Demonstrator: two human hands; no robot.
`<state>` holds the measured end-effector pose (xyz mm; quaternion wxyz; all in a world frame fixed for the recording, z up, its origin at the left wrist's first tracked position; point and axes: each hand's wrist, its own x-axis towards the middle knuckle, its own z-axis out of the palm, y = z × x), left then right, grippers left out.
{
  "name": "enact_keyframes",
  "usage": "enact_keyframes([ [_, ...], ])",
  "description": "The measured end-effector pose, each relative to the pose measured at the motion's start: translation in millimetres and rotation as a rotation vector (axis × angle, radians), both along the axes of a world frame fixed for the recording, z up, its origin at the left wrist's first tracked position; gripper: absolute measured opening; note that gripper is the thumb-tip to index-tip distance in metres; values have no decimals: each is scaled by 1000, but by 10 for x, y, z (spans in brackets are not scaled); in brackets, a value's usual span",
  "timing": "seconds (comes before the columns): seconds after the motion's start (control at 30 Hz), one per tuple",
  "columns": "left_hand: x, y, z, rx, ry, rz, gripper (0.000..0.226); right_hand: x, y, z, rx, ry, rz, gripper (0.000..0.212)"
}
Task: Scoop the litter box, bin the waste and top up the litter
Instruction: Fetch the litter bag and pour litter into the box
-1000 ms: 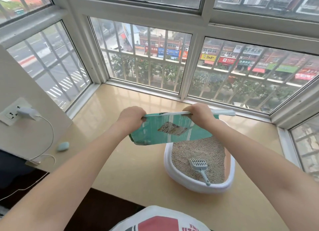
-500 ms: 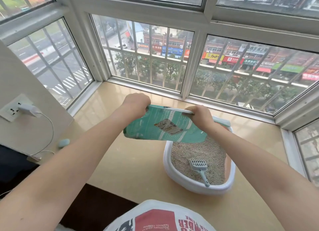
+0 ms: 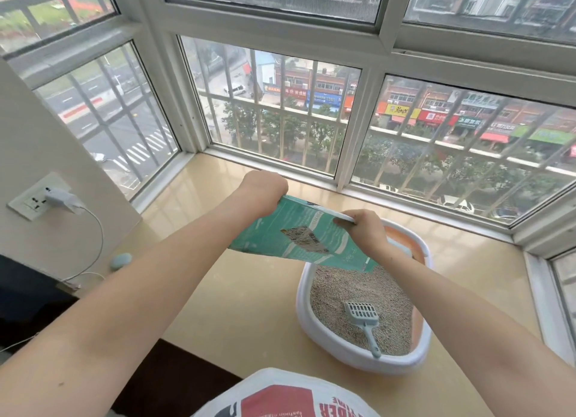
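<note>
Person, head-camera view. Both forearms bare to the frame edge, no sleeves showing. Left hand (image 3: 265,190) and right hand (image 3: 366,229): no gloves, rings or watch visible. Torso garment (image 3: 280,395): white fabric, printed with a red block, dark shapes and partial red lettering, seen upside down.

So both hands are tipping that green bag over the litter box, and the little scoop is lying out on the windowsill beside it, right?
Not quite. Both hands, left hand and right hand, do tip the green bag over the litter box, but the head view shows the scoop lying inside the box on the litter, not on the windowsill.
</note>
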<state>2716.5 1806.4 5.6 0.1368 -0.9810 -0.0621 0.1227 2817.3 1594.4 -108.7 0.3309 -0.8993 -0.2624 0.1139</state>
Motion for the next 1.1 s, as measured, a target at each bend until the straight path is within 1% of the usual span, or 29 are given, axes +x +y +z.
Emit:
enact_keyframes([
  [0.1, 41, -54, 37, 22, 15, -19, 33, -4, -5, 16, 37, 30, -16, 26],
  [0.23, 105, -141, 96, 46, 37, -39, 33, -4, -35, -25, 75, 60, -44, 28],
  [0.37, 139, -203, 147, 48, 43, -48, 33, -15, -78, -60, 97, 109, -68, 22],
  [0.5, 171, -267, 196, 60, 47, -53, 31, -22, -104, -50, 115, 122, -80, 25],
  [0.6, 213, -305, 233, 87, 45, -70, 30, -31, -115, -59, 147, 143, -86, 20],
  [0.67, 240, -321, 254, 92, 43, -79, 30, -32, -116, -57, 166, 153, -82, 26],
  [0.73, 259, -320, 268, 97, 45, -79, 31, -19, -108, -32, 175, 155, -76, 42],
  [0.77, 262, -316, 272, 98, 49, -75, 31, -7, -103, -21, 169, 158, -72, 46],
  [0.8, 264, -310, 272, 97, 52, -72, 29, 6, -100, -10, 160, 161, -69, 46],
  [0.93, 270, -309, 269, 103, 55, -71, 24, 59, -110, -8, 143, 165, -63, 34],
  [1.0, 287, -321, 272, 107, 57, -68, 24, 64, -115, -16, 153, 165, -60, 35],
  [1.1, 320, -338, 282, 113, 52, -81, 30, 75, -126, -27, 176, 180, -64, 37],
])
